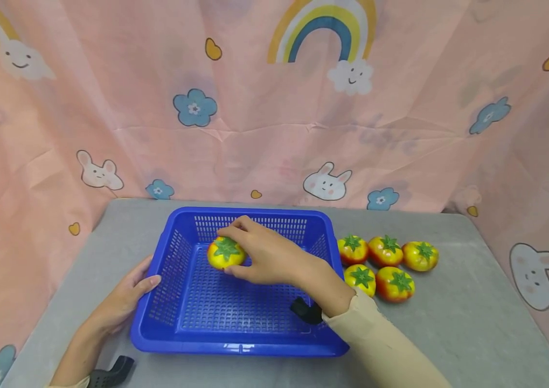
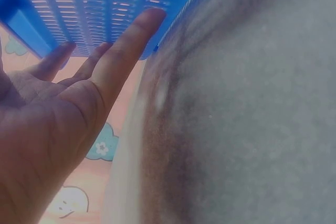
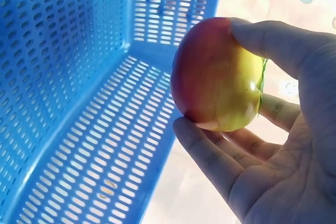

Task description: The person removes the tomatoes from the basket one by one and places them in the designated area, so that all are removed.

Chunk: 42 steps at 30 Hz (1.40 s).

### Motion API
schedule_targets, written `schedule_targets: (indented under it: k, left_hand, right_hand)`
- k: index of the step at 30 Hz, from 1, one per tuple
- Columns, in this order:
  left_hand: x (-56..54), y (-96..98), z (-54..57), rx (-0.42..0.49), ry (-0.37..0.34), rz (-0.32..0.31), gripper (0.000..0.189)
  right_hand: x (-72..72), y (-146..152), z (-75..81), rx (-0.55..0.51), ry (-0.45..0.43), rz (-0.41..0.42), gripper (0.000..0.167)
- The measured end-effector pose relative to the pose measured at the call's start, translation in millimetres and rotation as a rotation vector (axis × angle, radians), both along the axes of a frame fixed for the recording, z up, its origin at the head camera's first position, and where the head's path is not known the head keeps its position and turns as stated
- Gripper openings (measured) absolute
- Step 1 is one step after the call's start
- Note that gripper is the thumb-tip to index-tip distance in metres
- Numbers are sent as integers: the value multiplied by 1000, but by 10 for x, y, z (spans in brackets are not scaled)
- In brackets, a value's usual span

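Observation:
My right hand (image 1: 271, 256) holds a glossy yellow-and-red tomato (image 1: 226, 253) with a green star-shaped top, over the inside of a blue plastic basket (image 1: 240, 347). In the right wrist view the thumb and fingertips pinch the tomato (image 3: 215, 77) on opposite sides, and the slotted basket wall (image 3: 63, 40) is beside it. My left hand (image 1: 126, 296) is at the basket's left side, thumb at the rim. From the left wrist, straight fingers (image 2: 123, 51) lie against the outside of the slotted wall (image 2: 105, 3).
Several similar tomatoes (image 1: 395, 284) stand in two rows on the grey table (image 1: 468, 323), close to the basket's right side. A pink curtain (image 1: 255, 145) with rainbows, rabbits and flowers hangs behind the table and along both sides.

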<state>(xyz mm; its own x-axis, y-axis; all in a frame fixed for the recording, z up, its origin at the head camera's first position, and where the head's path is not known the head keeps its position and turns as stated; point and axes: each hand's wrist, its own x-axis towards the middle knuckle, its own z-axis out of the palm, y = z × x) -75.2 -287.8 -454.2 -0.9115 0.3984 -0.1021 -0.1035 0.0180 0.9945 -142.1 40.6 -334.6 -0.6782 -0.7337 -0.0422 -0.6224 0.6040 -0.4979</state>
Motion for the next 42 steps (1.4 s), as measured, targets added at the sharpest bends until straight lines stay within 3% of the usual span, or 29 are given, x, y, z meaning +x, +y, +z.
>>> schedule_targets:
  k: [9,25,42]
  left_hand:
    - [4,-13,18,-47,5,10,68]
    - [4,-7,2,-3,4,-6,66]
    - [9,-5,11,-20,-2,1,66]
  right_hand:
    - [59,205,46,-31,-11,-39,67]
    - [305,595,155,-58,8,-60,66]
    - [495,1020,5,-157,93,-176,69]
